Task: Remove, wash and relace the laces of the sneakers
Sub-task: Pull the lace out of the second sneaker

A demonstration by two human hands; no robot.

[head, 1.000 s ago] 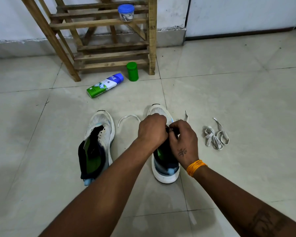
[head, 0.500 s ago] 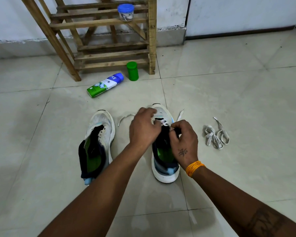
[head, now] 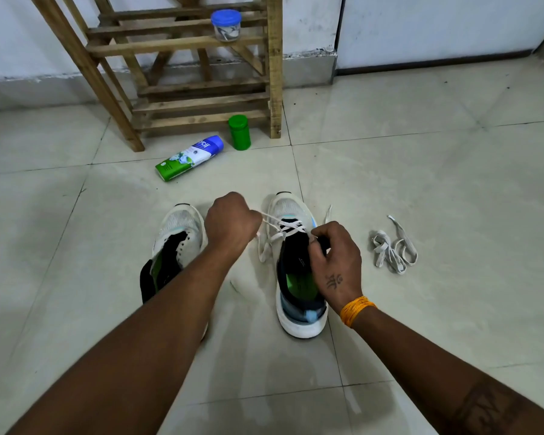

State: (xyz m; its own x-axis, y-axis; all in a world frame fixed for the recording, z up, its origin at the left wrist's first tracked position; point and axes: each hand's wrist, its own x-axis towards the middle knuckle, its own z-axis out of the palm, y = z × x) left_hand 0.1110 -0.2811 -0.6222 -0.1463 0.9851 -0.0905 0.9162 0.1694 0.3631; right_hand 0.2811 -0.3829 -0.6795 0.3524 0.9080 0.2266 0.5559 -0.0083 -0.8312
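Left hand [head: 231, 221] fisted on lace [head: 272, 219]; right hand [head: 335, 262] pinching sneaker [head: 299, 268]

1. Two sneakers stand on the floor in front of the wooden rack [head: 182, 98]: the left one [head: 178, 243] without a lace, the right one [head: 296, 277] partly laced.
2. Two laces: one [head: 280, 229] threaded in the right sneaker, one [head: 393, 249] loose in a heap, right of both sneakers.
3. Two hands: left [head: 231, 222], right [head: 336, 262].
4. One green jar [head: 239, 132] at the rack's foot.
5. One tube [head: 190, 157] lying just before the rack.
6. One blue-lidded tub [head: 226, 25] on a rack shelf.
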